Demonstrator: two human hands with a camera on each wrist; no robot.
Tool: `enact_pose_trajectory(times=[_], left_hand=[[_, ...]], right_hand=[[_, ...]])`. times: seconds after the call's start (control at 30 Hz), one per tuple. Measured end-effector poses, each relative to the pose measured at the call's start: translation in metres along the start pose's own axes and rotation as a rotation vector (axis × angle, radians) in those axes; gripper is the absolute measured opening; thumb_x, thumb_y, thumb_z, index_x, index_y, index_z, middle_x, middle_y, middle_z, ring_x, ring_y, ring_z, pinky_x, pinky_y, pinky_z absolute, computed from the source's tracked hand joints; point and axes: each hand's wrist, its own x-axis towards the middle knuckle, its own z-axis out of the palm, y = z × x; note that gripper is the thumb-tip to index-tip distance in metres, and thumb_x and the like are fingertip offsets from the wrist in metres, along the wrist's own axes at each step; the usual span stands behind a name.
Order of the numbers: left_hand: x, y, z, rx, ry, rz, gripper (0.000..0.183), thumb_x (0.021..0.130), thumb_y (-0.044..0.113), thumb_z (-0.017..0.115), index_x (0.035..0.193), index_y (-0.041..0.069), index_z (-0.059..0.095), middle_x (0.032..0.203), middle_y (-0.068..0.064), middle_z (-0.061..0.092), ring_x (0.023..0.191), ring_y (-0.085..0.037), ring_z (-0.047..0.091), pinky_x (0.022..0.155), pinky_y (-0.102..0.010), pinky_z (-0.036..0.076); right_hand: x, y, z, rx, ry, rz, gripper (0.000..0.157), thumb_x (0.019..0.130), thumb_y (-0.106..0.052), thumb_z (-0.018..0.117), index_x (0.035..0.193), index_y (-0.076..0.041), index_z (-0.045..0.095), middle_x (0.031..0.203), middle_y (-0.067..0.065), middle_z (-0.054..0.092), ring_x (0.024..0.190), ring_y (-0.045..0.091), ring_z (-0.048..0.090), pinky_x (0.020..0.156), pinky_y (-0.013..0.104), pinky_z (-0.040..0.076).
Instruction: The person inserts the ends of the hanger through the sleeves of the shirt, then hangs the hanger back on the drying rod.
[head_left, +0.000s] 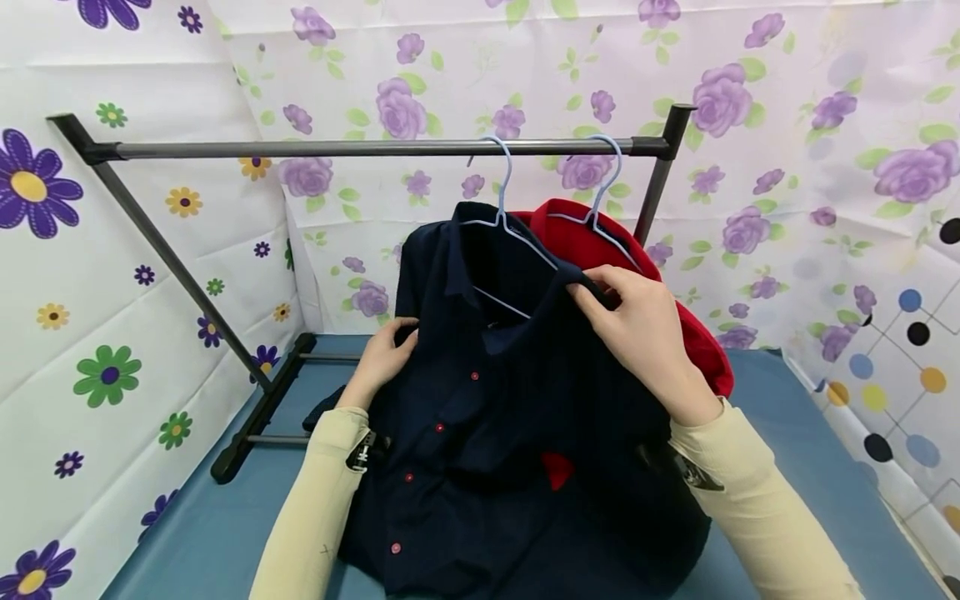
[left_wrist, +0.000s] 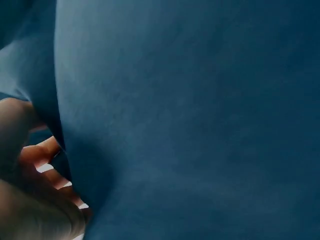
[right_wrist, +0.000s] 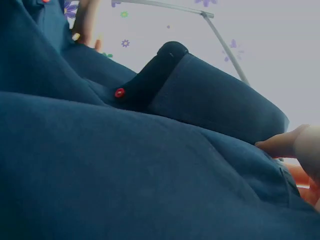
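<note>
A navy blue button-up shirt [head_left: 480,433] with red buttons and a small red patch on its front hangs on a pale blue hanger [head_left: 501,187]. At its side, near the sleeve, my left hand [head_left: 386,360] grips the cloth with curled fingers. My right hand [head_left: 641,333] pinches the shirt at the collar and shoulder on the other side. In the right wrist view, the thumb presses the cloth beside the folded collar [right_wrist: 215,100]. Behind the shirt hangs a red garment [head_left: 705,342] on a second hanger [head_left: 609,179], partly hidden.
The dark metal rail [head_left: 337,150] of a garment rack carries both hangers toward its right end. The rack's black foot [head_left: 258,408] stands on a blue-covered table [head_left: 202,517] at left. Flower-patterned sheets [head_left: 450,75] line the back and sides.
</note>
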Motion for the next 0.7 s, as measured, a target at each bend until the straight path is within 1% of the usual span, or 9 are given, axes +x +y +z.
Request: enact_pose_trajectory(times=[0.1, 0.27, 0.4, 0.47, 0.53, 0.57, 0.6, 0.63, 0.7], left_hand=[[-0.003, -0.004, 0.006, 0.0, -0.009, -0.025, 0.038, 0.106, 0.026, 0.051, 0.138, 0.006, 0.057, 0.142, -0.023, 0.054, 0.126, -0.042, 0.053, 0.103, -0.054, 0.041], [-0.005, -0.01, 0.012, -0.012, -0.042, -0.065, 0.04, 0.106, 0.025, 0.049, 0.139, 0.003, 0.055, 0.137, -0.025, 0.056, 0.116, -0.041, 0.058, 0.096, -0.052, 0.045], [-0.007, -0.015, 0.014, -0.03, -0.055, -0.093, 0.042, 0.107, 0.025, 0.048, 0.141, 0.002, 0.053, 0.136, -0.026, 0.056, 0.108, -0.04, 0.06, 0.088, -0.05, 0.045], [-0.008, -0.017, 0.014, -0.031, -0.038, -0.095, 0.04, 0.107, 0.025, 0.048, 0.14, 0.002, 0.054, 0.136, -0.027, 0.056, 0.108, -0.04, 0.06, 0.089, -0.051, 0.045], [-0.01, -0.019, 0.014, -0.025, -0.012, -0.084, 0.038, 0.107, 0.025, 0.048, 0.138, 0.003, 0.055, 0.137, -0.026, 0.055, 0.113, -0.041, 0.058, 0.091, -0.052, 0.045], [-0.011, -0.019, 0.013, -0.022, 0.008, -0.074, 0.037, 0.107, 0.025, 0.049, 0.136, 0.004, 0.056, 0.137, -0.025, 0.055, 0.116, -0.041, 0.057, 0.094, -0.053, 0.044], [-0.012, -0.018, 0.012, -0.012, 0.034, -0.056, 0.035, 0.107, 0.024, 0.049, 0.135, 0.004, 0.057, 0.138, -0.024, 0.054, 0.119, -0.041, 0.055, 0.097, -0.054, 0.043], [-0.014, -0.018, 0.011, -0.004, 0.061, -0.035, 0.034, 0.107, 0.024, 0.049, 0.134, 0.004, 0.057, 0.137, -0.024, 0.054, 0.118, -0.041, 0.054, 0.097, -0.054, 0.042], [-0.018, -0.014, 0.007, 0.012, 0.125, 0.001, 0.034, 0.107, 0.024, 0.051, 0.133, 0.005, 0.058, 0.136, -0.024, 0.052, 0.118, -0.041, 0.051, 0.098, -0.055, 0.041]], right_hand=[[0.006, -0.001, 0.003, -0.005, -0.028, 0.021, 0.018, 0.094, -0.026, 0.074, 0.102, -0.01, 0.076, 0.085, 0.003, 0.072, 0.068, 0.016, 0.058, 0.063, 0.033, 0.043], [0.01, 0.005, 0.007, -0.017, -0.076, 0.075, 0.021, 0.096, -0.029, 0.071, 0.104, -0.011, 0.075, 0.087, 0.003, 0.072, 0.067, 0.018, 0.057, 0.065, 0.036, 0.045], [0.008, 0.013, 0.011, -0.001, -0.088, 0.068, 0.021, 0.097, -0.025, 0.069, 0.111, -0.009, 0.074, 0.097, 0.007, 0.072, 0.079, 0.022, 0.061, 0.073, 0.041, 0.048], [0.004, 0.016, 0.011, 0.024, -0.083, 0.046, 0.025, 0.097, -0.02, 0.069, 0.119, -0.009, 0.071, 0.105, 0.009, 0.069, 0.089, 0.023, 0.061, 0.078, 0.042, 0.047], [0.0, 0.017, 0.011, 0.054, -0.069, 0.007, 0.034, 0.095, -0.014, 0.07, 0.129, -0.01, 0.066, 0.112, 0.011, 0.066, 0.099, 0.025, 0.06, 0.081, 0.042, 0.047], [-0.003, 0.018, 0.01, 0.07, -0.059, -0.011, 0.04, 0.094, -0.012, 0.071, 0.133, -0.01, 0.063, 0.115, 0.011, 0.065, 0.1, 0.025, 0.059, 0.081, 0.041, 0.047], [-0.005, 0.017, 0.009, 0.088, -0.048, -0.032, 0.045, 0.093, -0.009, 0.072, 0.136, -0.01, 0.06, 0.117, 0.011, 0.063, 0.102, 0.025, 0.059, 0.081, 0.04, 0.047], [-0.008, 0.016, 0.008, 0.101, -0.035, -0.052, 0.049, 0.092, -0.007, 0.073, 0.139, -0.01, 0.058, 0.12, 0.011, 0.062, 0.105, 0.025, 0.059, 0.082, 0.039, 0.048], [-0.014, 0.012, 0.006, 0.121, 0.003, -0.093, 0.053, 0.091, -0.006, 0.074, 0.141, -0.01, 0.056, 0.126, 0.011, 0.06, 0.106, 0.025, 0.059, 0.085, 0.037, 0.049]])
